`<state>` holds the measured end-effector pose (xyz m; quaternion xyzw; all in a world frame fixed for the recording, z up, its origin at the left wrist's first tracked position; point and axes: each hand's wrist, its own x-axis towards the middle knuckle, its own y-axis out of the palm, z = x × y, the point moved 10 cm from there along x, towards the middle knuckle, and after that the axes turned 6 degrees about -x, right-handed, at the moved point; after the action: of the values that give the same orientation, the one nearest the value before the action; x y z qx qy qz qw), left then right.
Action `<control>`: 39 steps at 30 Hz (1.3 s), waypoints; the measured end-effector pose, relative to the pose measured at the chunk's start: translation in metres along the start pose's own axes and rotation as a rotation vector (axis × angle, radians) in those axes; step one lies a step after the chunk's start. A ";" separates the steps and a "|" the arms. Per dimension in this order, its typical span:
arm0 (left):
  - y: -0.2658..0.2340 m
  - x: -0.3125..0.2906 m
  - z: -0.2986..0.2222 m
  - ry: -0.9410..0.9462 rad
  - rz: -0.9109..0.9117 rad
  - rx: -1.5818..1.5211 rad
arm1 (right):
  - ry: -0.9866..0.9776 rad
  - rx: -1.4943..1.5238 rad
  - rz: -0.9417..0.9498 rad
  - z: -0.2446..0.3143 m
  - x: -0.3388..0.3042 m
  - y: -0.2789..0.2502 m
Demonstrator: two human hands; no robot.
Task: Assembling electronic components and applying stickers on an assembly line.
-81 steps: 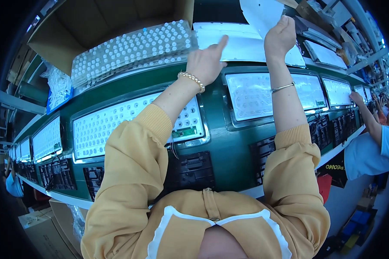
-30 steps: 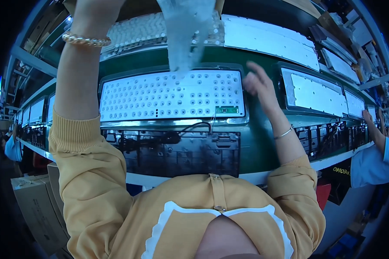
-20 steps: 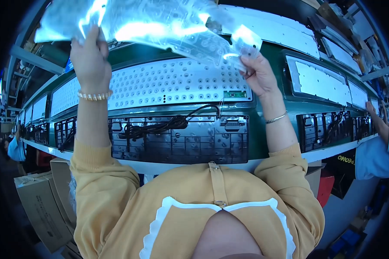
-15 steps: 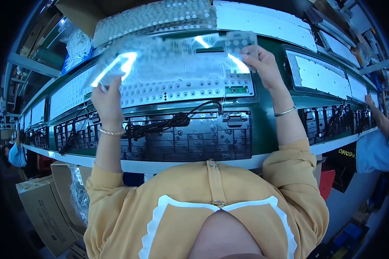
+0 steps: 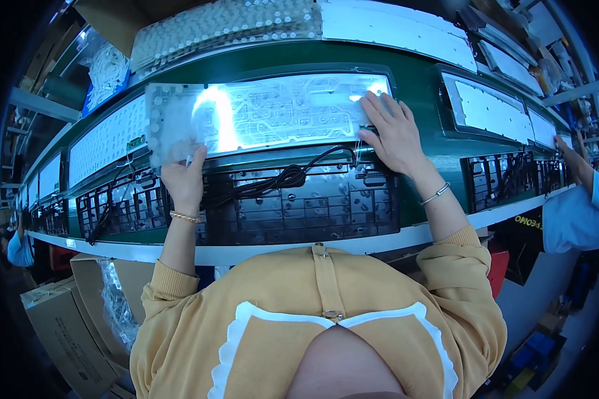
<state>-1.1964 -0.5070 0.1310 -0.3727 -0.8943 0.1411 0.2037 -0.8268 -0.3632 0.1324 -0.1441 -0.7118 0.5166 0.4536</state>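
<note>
The clear film sheet (image 5: 279, 112) in front of me could go askew, I think, if my two hands pull unevenly: its greyish left end reaches past the dark-rimmed tray (image 5: 353, 69) beneath it, toward the dotted white panel (image 5: 106, 141) on the left. A hard pinch at that end might crease the film, and too light a press on the right could let it slide. The thin wires (image 5: 358, 154) near its right end might get caught under the edge, and the glare across the sheet could well hide a small misfit from me. My left hand (image 5: 183, 178) pinches the near left corner between thumb and fingers, so the sheet lies far of it and off to its right. My right hand (image 5: 393, 133) is laid palm down with the fingers spread, closed around nothing; its fingertips touch the sheet's right end, and the rest of the film runs left from there. Near of the sheet, a black casing (image 5: 306, 213) with a coiled cable (image 5: 279, 181) lies on the green table (image 5: 416, 201).
</note>
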 end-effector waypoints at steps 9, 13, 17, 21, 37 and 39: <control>-0.024 0.018 -0.020 0.053 -0.039 -0.226 | -0.113 -0.181 0.121 0.016 -0.002 0.002; 0.085 0.000 -0.118 0.143 0.506 -0.477 | 0.200 0.412 0.296 0.033 0.034 -0.019; 0.169 -0.030 -0.179 0.180 0.786 -0.724 | 0.323 1.156 0.368 0.055 0.055 -0.023; 0.223 -0.025 -0.163 0.082 0.818 -0.652 | 0.516 1.410 0.204 0.008 0.049 -0.020; 0.261 -0.070 -0.178 0.985 0.676 0.013 | 0.988 1.225 0.379 -0.063 -0.015 0.027; 0.259 -0.085 -0.180 1.204 0.598 0.092 | 0.976 1.150 0.417 -0.065 -0.016 0.031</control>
<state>-0.8993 -0.3737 0.1616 -0.6089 -0.4759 -0.0031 0.6346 -0.7750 -0.3212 0.1011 -0.2280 -0.0107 0.7569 0.6123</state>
